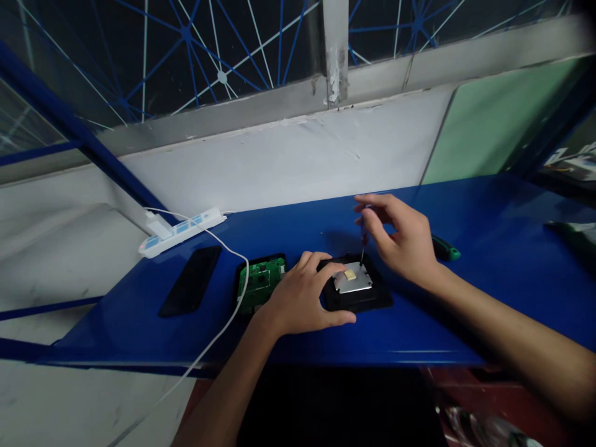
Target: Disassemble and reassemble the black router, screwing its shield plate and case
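A black device part (382,296) lies on the blue table, with a silver metal plate (357,283) on it and a small yellowish square (349,274) on the plate. My left hand (305,298) rests at its left side, fingers spread, fingertips touching the part near the plate. My right hand (400,236) holds a thin screwdriver (362,248) upright between thumb and fingers, its tip at the plate's upper right corner. Left of my left hand sits a black casing with a green circuit board (261,279), partly covered by that hand and a white cable.
A black flat panel (190,282) lies at the left of the blue table (363,341). Behind it is a white power strip (184,233), its cable (218,335) running over the front edge. A green-and-black tool (446,248) lies beyond my right wrist.
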`<state>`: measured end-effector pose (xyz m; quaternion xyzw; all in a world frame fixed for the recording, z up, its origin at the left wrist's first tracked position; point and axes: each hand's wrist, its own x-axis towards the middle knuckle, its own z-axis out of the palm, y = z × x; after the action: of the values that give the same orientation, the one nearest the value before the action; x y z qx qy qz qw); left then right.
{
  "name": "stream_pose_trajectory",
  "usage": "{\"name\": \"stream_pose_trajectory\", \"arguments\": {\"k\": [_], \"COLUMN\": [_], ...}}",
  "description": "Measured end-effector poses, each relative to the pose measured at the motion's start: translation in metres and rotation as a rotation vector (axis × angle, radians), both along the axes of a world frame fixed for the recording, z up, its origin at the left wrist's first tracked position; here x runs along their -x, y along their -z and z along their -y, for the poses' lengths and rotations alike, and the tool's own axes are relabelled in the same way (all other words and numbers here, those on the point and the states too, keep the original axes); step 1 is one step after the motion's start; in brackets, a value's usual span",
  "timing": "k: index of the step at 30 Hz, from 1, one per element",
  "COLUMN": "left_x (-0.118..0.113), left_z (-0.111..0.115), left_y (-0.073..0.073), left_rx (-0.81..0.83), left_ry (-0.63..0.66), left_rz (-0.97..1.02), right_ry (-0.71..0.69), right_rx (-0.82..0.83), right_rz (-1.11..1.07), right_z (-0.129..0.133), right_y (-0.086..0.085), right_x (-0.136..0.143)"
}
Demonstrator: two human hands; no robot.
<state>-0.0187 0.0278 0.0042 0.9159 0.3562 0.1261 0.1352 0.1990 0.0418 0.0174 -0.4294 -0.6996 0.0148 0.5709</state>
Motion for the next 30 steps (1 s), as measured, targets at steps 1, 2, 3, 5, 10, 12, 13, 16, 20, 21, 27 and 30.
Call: {"name": "stream_pose_trajectory", "arguments": {"k": [1,2,3,5,10,12,13,16,20,21,27,30], "left_x": [0.0,0.0,0.0,0.0,0.0,0.0,0.0,0.001,0.002,0.002,-0.012,-0.018], "left_z": [0.0,0.0,0.0,0.0,0.0,0.0,0.0,-0.001,-0.002,-0.002,-0.011,-0.018], "left_y": [0.0,0.0,0.0,0.0,0.0,0.0,0.0,-0.003,-0.009,-0.01,-0.014,-0.011], "left_rx": [-0.001,-0.002,-0.004,-0.007,-0.001,0.005,0.01,0.019,0.063,0.064,-0.085,-0.148], "left_ry": [0.0,0.0,-0.002,-0.005,0.0,0.002,0.004,0.018,0.033,0.031,-0.014,0.004], "left_rz": [-0.003,-0.005,-0.007,-0.011,-0.008,-0.009,-0.012,-0.021,-0.048,-0.061,-0.089,-0.093], "right_ry": [-0.009,-0.01,-0.005,0.014,0.039,0.055,0.062,0.055,0.011,0.001,-0.038,-0.066], "right_rx": [0.018,0.031,0.036,0.024,-0.006,-0.02,-0.026,-0.032,0.008,0.024,0.1,0.109], "right_rz": [-0.012,-0.02,-0.021,-0.017,-0.041,-0.056,-0.064,-0.095,-0.141,-0.146,-0.155,-0.192], "right_z": [0.001,0.002,0.002,0.002,0.002,0.002,0.001,-0.001,-0.006,-0.007,-0.011,-0.012], "right_y": [0.0,0.0,0.0,0.0,-0.001,-0.002,-0.002,-0.001,0.002,0.003,0.008,0.009], "right_x": [0.0,0.001,0.001,0.001,0.0,0.0,0.0,0.0,-0.001,-0.001,-0.001,0.0]}}
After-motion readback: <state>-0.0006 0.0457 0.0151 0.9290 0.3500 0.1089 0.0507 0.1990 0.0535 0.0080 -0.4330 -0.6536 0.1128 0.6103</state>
